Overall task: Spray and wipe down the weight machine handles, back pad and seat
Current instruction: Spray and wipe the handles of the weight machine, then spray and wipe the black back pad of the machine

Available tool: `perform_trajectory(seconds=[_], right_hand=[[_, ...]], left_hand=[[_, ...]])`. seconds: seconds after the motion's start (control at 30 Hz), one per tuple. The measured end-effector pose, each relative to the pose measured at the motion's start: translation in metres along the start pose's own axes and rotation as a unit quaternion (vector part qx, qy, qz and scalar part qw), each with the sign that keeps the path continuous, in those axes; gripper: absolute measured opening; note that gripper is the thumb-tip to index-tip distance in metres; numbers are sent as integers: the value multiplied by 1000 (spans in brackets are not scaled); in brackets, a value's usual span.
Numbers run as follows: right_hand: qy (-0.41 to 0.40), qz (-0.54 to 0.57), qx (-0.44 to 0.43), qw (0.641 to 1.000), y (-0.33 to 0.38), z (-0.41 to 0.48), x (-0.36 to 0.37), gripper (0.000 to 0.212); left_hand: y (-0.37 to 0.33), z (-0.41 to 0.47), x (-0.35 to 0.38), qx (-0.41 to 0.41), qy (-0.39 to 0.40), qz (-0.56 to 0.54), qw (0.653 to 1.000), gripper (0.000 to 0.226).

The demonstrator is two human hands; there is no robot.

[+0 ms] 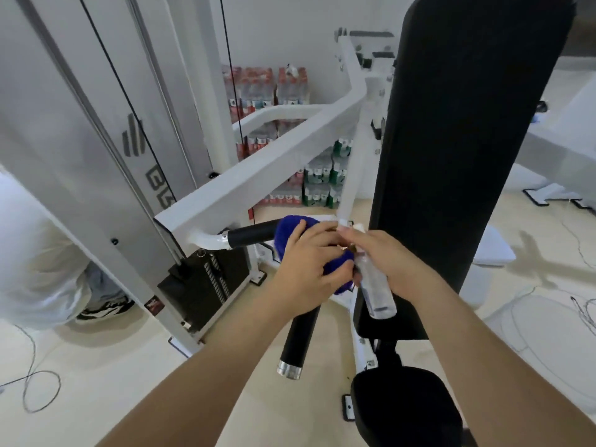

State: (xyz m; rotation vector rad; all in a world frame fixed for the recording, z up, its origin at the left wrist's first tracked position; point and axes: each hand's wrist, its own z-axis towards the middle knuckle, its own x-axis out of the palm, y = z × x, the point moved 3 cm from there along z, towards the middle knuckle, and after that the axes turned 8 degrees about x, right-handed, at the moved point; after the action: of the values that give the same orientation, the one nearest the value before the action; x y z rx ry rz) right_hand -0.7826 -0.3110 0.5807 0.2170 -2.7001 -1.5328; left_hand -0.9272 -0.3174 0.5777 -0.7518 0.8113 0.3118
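Note:
My left hand [306, 269] grips a blue fuzzy cloth [292, 229] that is wrapped over the bend of the machine's black handles. One black handle [250, 235] runs left from the cloth to a white arm; another black handle [298, 337] points down toward me and ends in a chrome cap. My right hand [383, 256] holds a clear spray bottle [375, 290], bottom end toward me, close against the cloth. The tall black back pad [464, 140] rises at the right. The black seat [403, 411] lies below it.
The white frame arm [258, 175] crosses the middle, with the grey weight-stack column [96, 140] and its cables at left. A person in white [29, 253] crouches at the left edge. Packs of bottled water [290, 88] are stacked by the far wall. Loose cables lie on the floor.

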Motion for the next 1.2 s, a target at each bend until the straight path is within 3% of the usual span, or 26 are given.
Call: perform_trajectory(seconds=[0.1, 0.23, 0.37, 0.5, 0.6, 0.63, 0.73, 0.87, 0.97, 1.07, 1.2], right_hand=[[65, -2, -11, 998, -10, -9, -6, 40], [120, 97, -11, 988, -8, -17, -29, 58], [122, 107, -41, 986, 3, -32, -57, 56], [59, 162, -97, 980, 11, -41, -90, 52], [31, 228, -136, 964, 22, -48, -109, 53], [22, 238, -152, 959, 31, -51, -116, 53], [-9, 227, -191, 955, 56, -53, -134, 53], [6, 202, -201, 958, 79, -46, -153, 60], [22, 183, -170, 968, 96, -37, -166, 64], [-23, 165, -138, 976, 120, -22, -168, 64], [-119, 175, -133, 968, 147, 4, -169, 60]], left_hand=[[-21, -20, -5, -73, -9, -70, 995, 26], [-51, -5, -12, -220, -70, -60, 971, 44], [-78, 23, -15, -278, -154, -212, 924, 40], [-102, 43, 8, -276, -60, -184, 942, 23], [-111, 59, 36, -263, 87, -147, 949, 63], [-115, 69, 44, -241, 116, -111, 957, 65], [-123, 99, 52, -211, 104, -87, 968, 36], [-120, 134, 50, -187, 122, -75, 972, 44], [-115, 156, 50, -184, 146, -77, 969, 31], [-108, 183, 46, -169, 129, -98, 972, 15], [-90, 219, 36, -148, 178, -77, 970, 24]])
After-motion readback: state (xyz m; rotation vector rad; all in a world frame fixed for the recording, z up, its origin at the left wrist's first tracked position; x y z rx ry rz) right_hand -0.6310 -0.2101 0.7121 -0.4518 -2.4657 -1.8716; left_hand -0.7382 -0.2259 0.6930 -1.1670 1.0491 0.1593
